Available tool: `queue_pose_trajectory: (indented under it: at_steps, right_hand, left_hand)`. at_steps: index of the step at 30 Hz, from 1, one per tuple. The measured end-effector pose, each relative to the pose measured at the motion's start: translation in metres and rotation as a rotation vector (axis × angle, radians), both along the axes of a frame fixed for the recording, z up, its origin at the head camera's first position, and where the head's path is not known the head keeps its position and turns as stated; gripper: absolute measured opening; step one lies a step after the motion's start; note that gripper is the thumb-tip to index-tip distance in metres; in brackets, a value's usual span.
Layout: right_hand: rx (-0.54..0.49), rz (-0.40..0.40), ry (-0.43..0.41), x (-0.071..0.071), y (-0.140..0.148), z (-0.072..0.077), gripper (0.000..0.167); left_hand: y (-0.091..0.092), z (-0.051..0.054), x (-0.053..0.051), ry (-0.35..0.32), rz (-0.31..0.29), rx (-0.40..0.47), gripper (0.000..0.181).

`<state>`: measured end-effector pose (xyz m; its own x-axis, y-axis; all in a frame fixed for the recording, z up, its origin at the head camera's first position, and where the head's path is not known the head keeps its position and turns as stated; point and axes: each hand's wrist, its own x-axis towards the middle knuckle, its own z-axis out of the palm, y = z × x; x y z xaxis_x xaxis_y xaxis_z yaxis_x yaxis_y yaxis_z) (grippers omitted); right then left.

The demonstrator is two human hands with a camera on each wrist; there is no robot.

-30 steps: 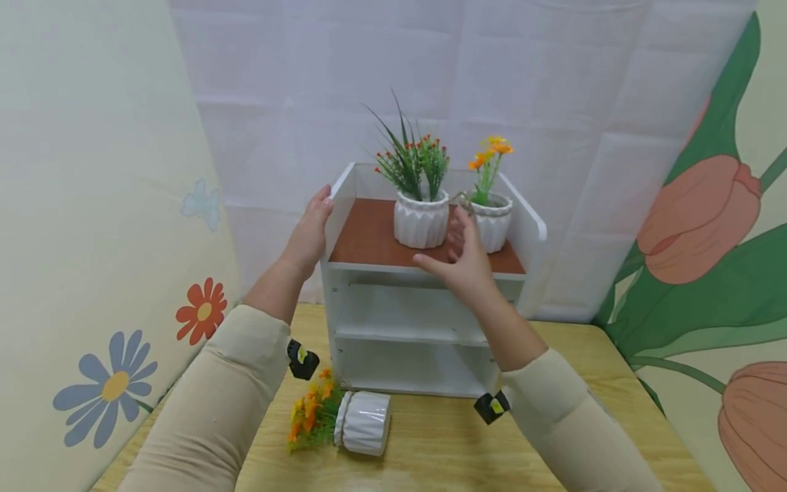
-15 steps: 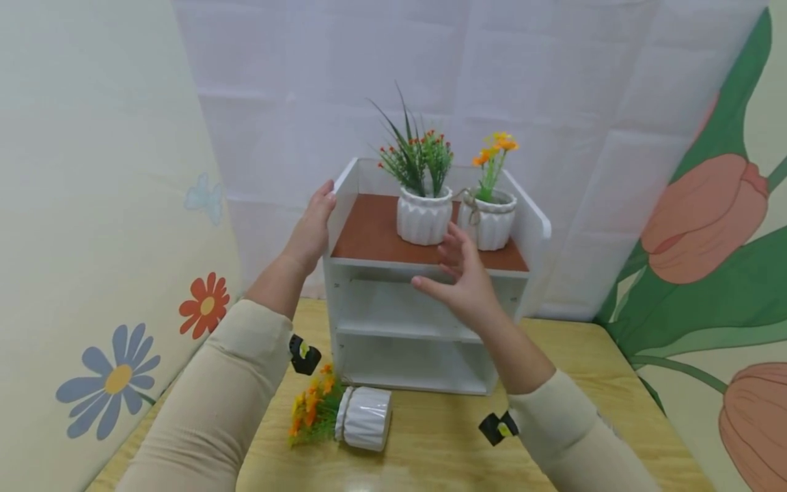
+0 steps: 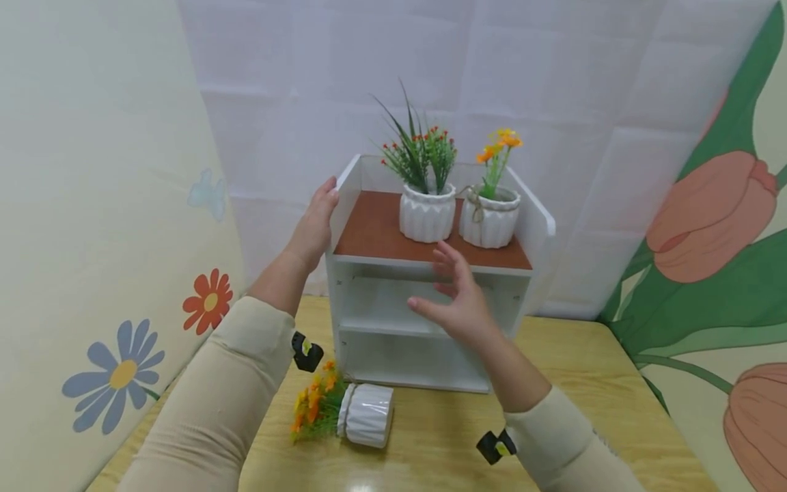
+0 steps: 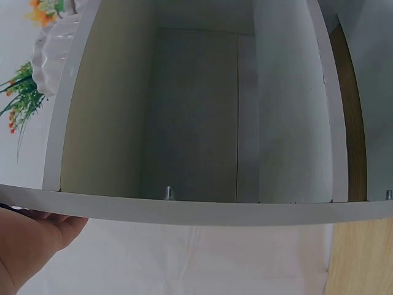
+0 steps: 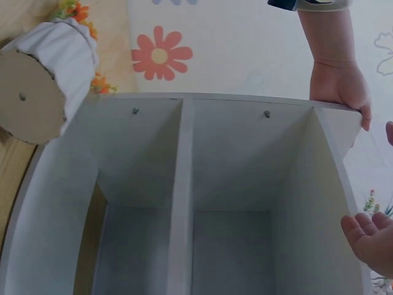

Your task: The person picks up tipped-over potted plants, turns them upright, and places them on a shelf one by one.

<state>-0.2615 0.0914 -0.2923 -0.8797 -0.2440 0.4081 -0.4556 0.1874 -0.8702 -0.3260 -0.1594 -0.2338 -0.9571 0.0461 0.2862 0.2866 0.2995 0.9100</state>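
A white shelf unit (image 3: 430, 262) with a brown top board (image 3: 369, 225) stands on the table. My left hand (image 3: 312, 222) lies with nearly straight fingers against the outside of its left side panel. My right hand (image 3: 461, 301) is in front of the unit below the top board's edge, fingers spread and holding nothing. On the top board stand two white pots, one with red-dotted greenery (image 3: 427, 215) and one with orange flowers (image 3: 490, 222). A third white pot (image 3: 367, 415) lies on its side on the table, its orange flowers (image 3: 316, 403) pointing left.
The wooden table (image 3: 590, 410) runs around the unit. A pale curtain (image 3: 332, 68) hangs behind it, with flower-printed panels at left and right. Two inner compartments, one above the other, face the front of the unit.
My right hand has drawn back and down from beside the orange-flowered pot. My left hand keeps its place on the side panel. The view has shifted slightly.
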Motion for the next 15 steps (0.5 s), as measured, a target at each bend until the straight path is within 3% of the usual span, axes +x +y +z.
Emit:
queue_pose_trajectory:
  at_steps: [8,15]
  right_hand:
    - [0.009,0.048,-0.016,0.001,-0.004,-0.018,0.095]
    - [0.043,0.085,-0.080,0.005,-0.011,-0.037,0.096]
  left_hand:
    - [0.001,0.004,0.002,-0.020,0.008,0.004,0.058]
    - [0.001,0.002,0.003,-0.025,0.005,0.002,0.058]
